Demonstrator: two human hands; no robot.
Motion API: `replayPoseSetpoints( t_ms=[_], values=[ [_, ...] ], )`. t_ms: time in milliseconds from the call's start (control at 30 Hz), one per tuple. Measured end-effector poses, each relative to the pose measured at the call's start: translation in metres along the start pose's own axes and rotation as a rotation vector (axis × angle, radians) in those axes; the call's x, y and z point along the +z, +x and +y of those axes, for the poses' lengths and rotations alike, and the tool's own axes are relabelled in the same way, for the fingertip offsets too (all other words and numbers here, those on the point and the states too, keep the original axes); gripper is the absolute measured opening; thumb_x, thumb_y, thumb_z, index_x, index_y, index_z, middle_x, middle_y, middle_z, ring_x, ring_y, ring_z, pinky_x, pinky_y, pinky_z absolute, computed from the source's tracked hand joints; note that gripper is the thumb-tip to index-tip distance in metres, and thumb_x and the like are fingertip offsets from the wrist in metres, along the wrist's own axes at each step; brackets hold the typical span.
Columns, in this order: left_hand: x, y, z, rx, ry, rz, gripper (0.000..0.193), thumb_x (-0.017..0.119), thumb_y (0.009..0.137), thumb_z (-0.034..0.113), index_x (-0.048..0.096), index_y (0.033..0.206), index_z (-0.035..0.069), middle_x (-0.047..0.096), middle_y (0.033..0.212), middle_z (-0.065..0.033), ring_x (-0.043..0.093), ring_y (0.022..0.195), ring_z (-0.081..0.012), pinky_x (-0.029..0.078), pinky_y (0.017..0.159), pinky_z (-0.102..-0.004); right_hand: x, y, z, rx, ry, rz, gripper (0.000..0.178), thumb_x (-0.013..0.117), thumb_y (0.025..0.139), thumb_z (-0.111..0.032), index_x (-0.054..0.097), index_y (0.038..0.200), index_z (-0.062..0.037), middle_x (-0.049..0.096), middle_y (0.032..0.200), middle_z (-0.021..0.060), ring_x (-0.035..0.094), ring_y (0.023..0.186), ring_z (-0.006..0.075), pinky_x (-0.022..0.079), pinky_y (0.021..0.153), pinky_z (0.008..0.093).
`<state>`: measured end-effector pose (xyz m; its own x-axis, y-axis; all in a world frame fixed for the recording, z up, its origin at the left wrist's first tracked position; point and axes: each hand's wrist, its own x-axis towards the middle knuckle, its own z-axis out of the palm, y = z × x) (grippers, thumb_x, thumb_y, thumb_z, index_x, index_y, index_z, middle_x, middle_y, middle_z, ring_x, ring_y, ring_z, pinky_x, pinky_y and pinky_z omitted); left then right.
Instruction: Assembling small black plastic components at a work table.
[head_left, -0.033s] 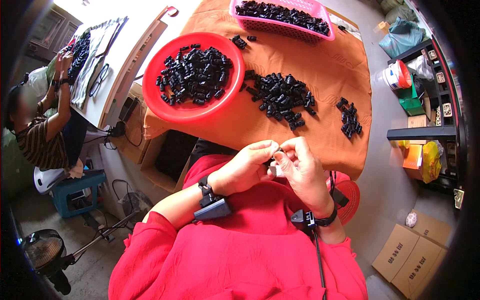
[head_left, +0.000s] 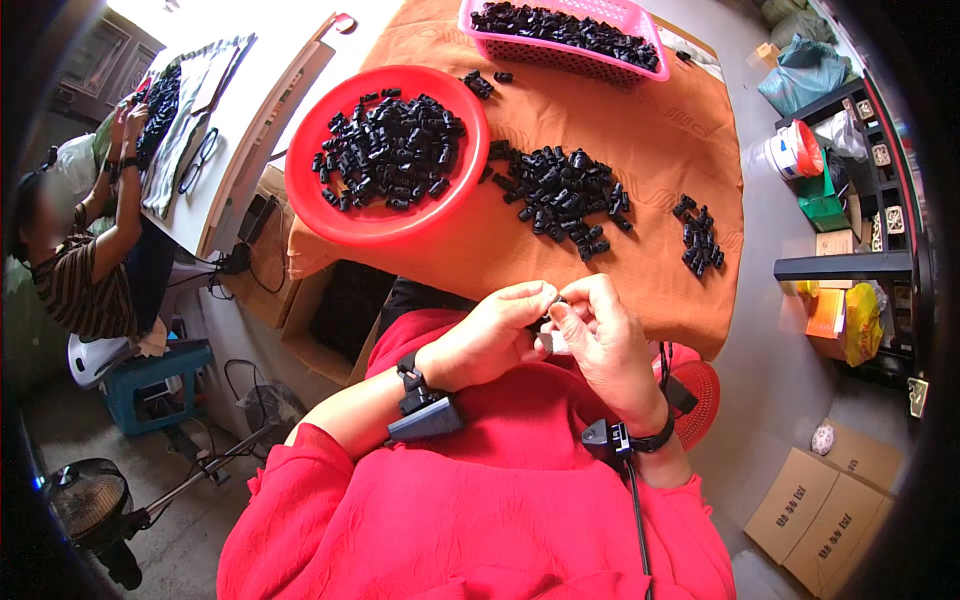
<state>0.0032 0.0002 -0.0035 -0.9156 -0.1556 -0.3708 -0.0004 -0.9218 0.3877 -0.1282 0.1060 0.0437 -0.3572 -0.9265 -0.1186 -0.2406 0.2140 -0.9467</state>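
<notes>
In front of my red top, close to the table's near edge, my left hand [head_left: 500, 330] and my right hand [head_left: 605, 340] meet fingertip to fingertip. Both are closed in a pinch on a small black part [head_left: 560, 299], which the fingers mostly cover. Just beyond them a loose heap of small black plastic parts [head_left: 565, 190] lies on the orange tablecloth [head_left: 660, 150]. A smaller cluster of these parts [head_left: 700, 238] sits to the right. At the left a round red basin [head_left: 305, 190] holds many more.
A pink basket [head_left: 560, 55] full of black parts stands at the far side. An open cardboard box [head_left: 300, 330] is below the table's left edge. Another person [head_left: 85, 240] works at a white table at left. Shelving [head_left: 845, 265] and flattened cartons [head_left: 820, 505] are at right.
</notes>
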Motion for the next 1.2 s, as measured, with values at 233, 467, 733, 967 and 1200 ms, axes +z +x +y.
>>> replayPoseSetpoints(
  t_ms=[233, 467, 733, 967, 1200],
  values=[
    [-0.010, 0.004, -0.003, -0.008, 0.002, -0.035, 0.015, 0.052, 0.103, 0.027, 0.055, 0.104, 0.012, 0.061, 0.102, 0.0009, 0.063, 0.092, -0.0124, 0.054, 0.084, -0.0331, 0.000, 0.001, -0.003, 0.038, 0.129, 0.003, 0.015, 0.057, 0.101, -0.017, 0.052, 0.100, -0.0023, 0.068, 0.076, 0.0116, 0.071, 0.069, 0.0192, 0.054, 0.058, 0.0308],
    [-0.008, 0.003, 0.004, -0.008, 0.002, -0.134, 0.018, 0.051, 0.103, 0.025, 0.058, 0.099, 0.008, 0.059, 0.088, -0.0004, 0.057, 0.075, -0.0098, 0.045, 0.061, -0.0238, -0.002, 0.001, 0.014, 0.038, 0.129, 0.015, 0.012, 0.051, 0.103, -0.014, 0.053, 0.102, -0.0023, 0.065, 0.078, 0.0083, 0.068, 0.073, 0.0153, 0.054, 0.061, 0.0298],
    [-0.026, 0.008, 0.034, 0.035, -0.172, -0.101, 0.028, 0.051, 0.095, 0.032, 0.060, 0.100, 0.006, 0.065, 0.089, -0.0089, 0.066, 0.084, -0.0272, 0.046, 0.054, -0.0278, -0.020, 0.008, 0.005, 0.101, 0.222, 0.141, 0.012, 0.050, 0.103, -0.012, 0.058, 0.105, -0.0024, 0.052, 0.076, -0.0037, 0.047, 0.067, 0.0026, 0.044, 0.059, 0.0209],
    [-0.012, 0.003, 0.084, 0.376, 0.328, 0.225, 0.018, 0.051, 0.100, 0.019, 0.062, 0.095, 0.005, 0.055, 0.076, -0.0007, 0.050, 0.062, -0.0090, 0.040, 0.054, -0.0222, -0.028, 0.009, 0.006, 0.115, 0.213, 0.144, 0.013, 0.049, 0.103, -0.013, 0.058, 0.104, -0.0025, 0.048, 0.073, -0.0042, 0.045, 0.064, 0.0031, 0.043, 0.058, 0.0212],
    [-0.036, 0.003, 0.156, 1.195, 1.768, 1.008, 0.020, 0.063, 0.093, 0.021, 0.064, 0.103, 0.004, 0.065, 0.100, -0.0161, 0.059, 0.098, -0.0340, 0.044, 0.089, -0.0449, -0.028, 0.009, 0.007, 0.092, 0.158, 0.167, 0.013, 0.048, 0.103, -0.011, 0.058, 0.103, -0.0019, 0.046, 0.068, -0.0044, 0.042, 0.059, 0.0031, 0.040, 0.054, 0.0208]
  ],
)
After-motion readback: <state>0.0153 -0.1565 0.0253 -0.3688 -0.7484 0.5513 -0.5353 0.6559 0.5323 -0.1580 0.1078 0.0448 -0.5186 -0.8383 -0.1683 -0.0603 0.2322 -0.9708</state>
